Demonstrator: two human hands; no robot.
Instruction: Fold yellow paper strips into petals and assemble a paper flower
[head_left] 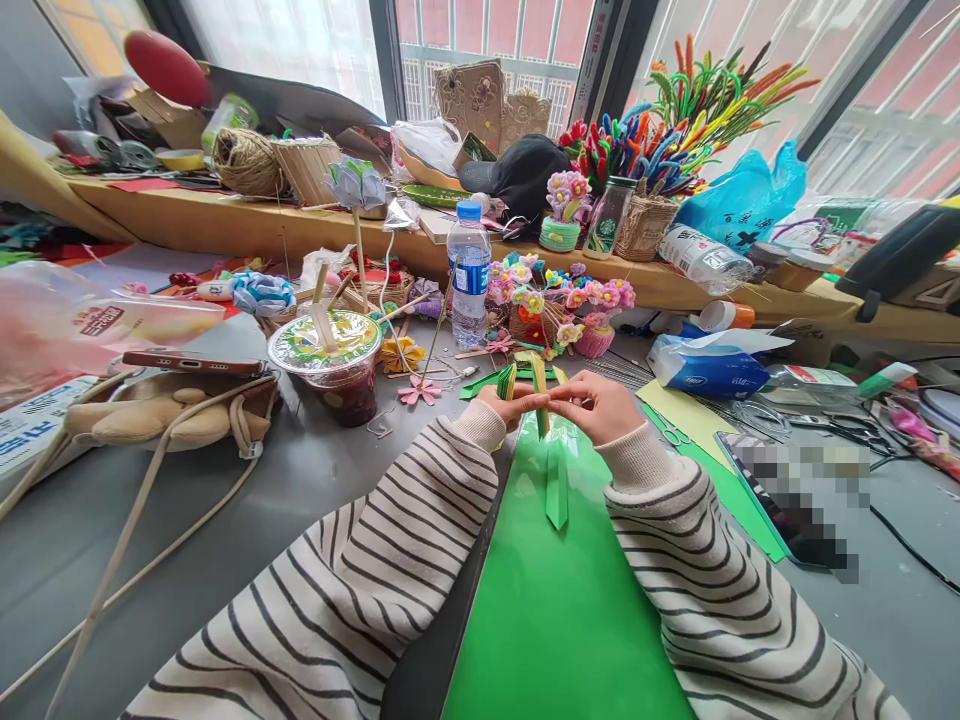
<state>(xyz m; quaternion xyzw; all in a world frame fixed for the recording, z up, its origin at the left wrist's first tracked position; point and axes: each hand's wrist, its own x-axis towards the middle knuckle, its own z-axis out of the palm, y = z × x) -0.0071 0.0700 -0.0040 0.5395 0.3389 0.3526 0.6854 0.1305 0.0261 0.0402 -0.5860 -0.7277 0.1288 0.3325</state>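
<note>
Head view. Much is hard to make out at the centre. The folded paper strip (539,385), green and yellow, stands upright between the two hands, above the far part of the glossy green sheet (559,620); fingers cover part of it, so where its folds begin and end cannot be told. More green-and-yellow folded paper (508,382) shows by the left fingers, half hidden; whether it joins the strip is unclear. The green sheet runs out of frame at the bottom, its left edge partly behind the left sleeve (420,520). The right sleeve (675,550) is cut off below too. A plastic bag (90,320) is cropped at the left edge. The screen of the phone (754,485) is partly blocked out by pixelation.

Left hand (512,400): fingers closed together, thumb and fingertips pinching the strip; the far fingers are out of sight. Right hand (598,405): fingers curled, thumb and index pinching the strip from the other side. Fingertips of both meet or nearly meet at it.

Nearer the wearer, a pointed green strip (556,490) lies on the green sheet. Right of the hands, on the grey surface (300,490): pale yellow sheet (694,415), green-handled scissors (671,432). Left: lidded cup (328,350) of dark drink. Behind: water bottle (469,285), upright.
</note>
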